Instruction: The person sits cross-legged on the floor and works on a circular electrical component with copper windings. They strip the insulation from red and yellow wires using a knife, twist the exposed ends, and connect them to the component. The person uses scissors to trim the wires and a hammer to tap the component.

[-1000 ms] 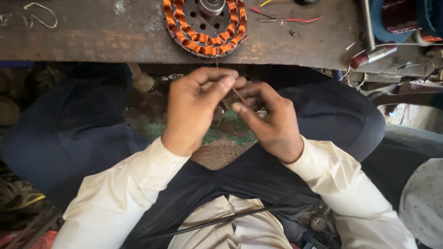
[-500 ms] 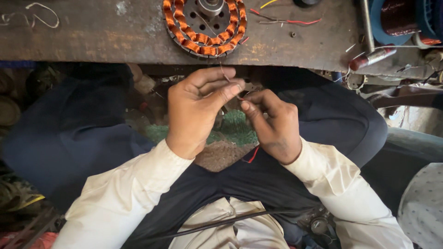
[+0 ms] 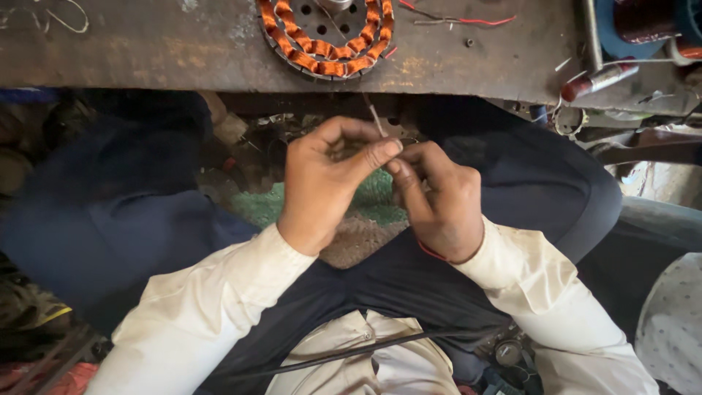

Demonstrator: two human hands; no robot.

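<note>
Now the left hand (image 3: 325,183) and right hand (image 3: 439,201) have closed together below the tabletop (image 3: 146,51), each grip pinching the thin wire (image 3: 374,117) leading from the far stator (image 3: 325,36).

soft daylight, shadowed underneath, sharp

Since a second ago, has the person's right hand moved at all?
Yes, slightly. The right hand has shifted toward the left hand, so their fingertips now meet where before a gap showed, judged against the copper-wound stator on the bench edge.
</note>
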